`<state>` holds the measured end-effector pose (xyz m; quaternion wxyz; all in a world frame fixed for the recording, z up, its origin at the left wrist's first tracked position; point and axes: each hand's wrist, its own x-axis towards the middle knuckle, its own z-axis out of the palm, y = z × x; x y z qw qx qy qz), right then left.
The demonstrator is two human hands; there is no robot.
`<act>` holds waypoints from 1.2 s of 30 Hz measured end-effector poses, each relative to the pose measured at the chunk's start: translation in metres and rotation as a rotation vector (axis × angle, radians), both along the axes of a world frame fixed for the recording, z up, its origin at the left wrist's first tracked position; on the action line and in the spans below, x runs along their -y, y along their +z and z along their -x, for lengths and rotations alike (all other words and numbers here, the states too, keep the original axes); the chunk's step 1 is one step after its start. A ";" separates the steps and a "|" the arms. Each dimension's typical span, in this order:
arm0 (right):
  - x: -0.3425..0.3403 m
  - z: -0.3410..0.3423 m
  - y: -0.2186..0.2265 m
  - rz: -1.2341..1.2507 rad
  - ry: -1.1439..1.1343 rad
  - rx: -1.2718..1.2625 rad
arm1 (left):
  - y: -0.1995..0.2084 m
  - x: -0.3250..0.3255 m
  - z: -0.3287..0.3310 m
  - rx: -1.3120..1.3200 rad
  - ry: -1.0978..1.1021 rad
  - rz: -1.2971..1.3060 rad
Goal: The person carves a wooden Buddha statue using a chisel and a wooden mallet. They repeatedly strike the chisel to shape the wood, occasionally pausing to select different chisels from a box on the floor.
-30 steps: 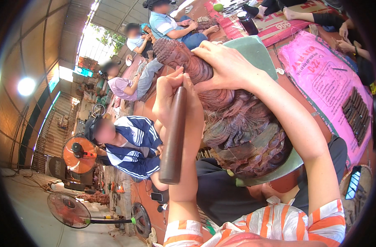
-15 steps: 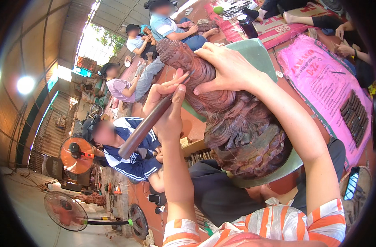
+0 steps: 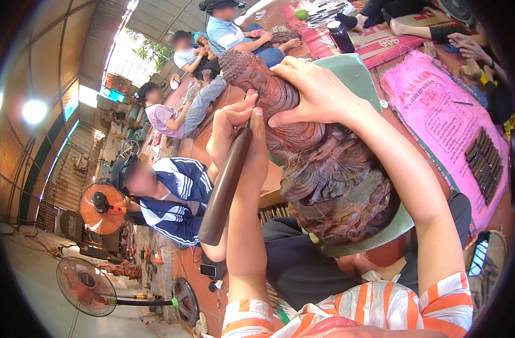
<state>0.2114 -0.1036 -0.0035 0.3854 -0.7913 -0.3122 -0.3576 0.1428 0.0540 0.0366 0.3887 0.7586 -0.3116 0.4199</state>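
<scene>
A dark reddish-brown wooden statue [image 3: 339, 174] leans across my lap, its carved head with knobbly curls toward the upper left. My right hand [image 3: 319, 93] is wrapped round the statue's neck and shoulder, thumb on the near side. In my left hand [image 3: 243, 132] is a carving chisel with a long dark wooden handle [image 3: 226, 186], pinched near its thin metal blade. The blade's tip is at the chin or lower face of the statue; exact contact is too small to tell. Behind and beneath the statue shows a green stool [image 3: 356, 79].
A pink printed sack [image 3: 432, 112] at right bears a row of dark chisels [image 3: 485, 163]. More chisels [image 3: 274, 214] stand in a box behind my left arm. A person in a navy jacket [image 3: 175, 191] sits close at left, near two fans [image 3: 102, 208]. Other people sit farther off.
The chisel's handle has swung from slanting left to pointing more steeply down, toward my left forearm. My left hand has shifted slightly right, while my right hand stays on the statue.
</scene>
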 end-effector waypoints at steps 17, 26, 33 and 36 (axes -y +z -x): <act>0.000 0.001 -0.001 -0.020 -0.008 0.012 | 0.011 0.010 0.006 -0.017 0.122 -0.115; 0.000 0.003 0.001 0.011 -0.009 -0.025 | 0.013 0.005 0.005 -0.069 0.067 -0.076; -0.001 0.000 -0.001 0.004 -0.010 -0.004 | 0.008 0.007 0.003 -0.049 0.054 -0.070; 0.000 0.003 0.001 0.000 0.009 -0.028 | 0.010 0.005 0.006 -0.080 0.037 -0.047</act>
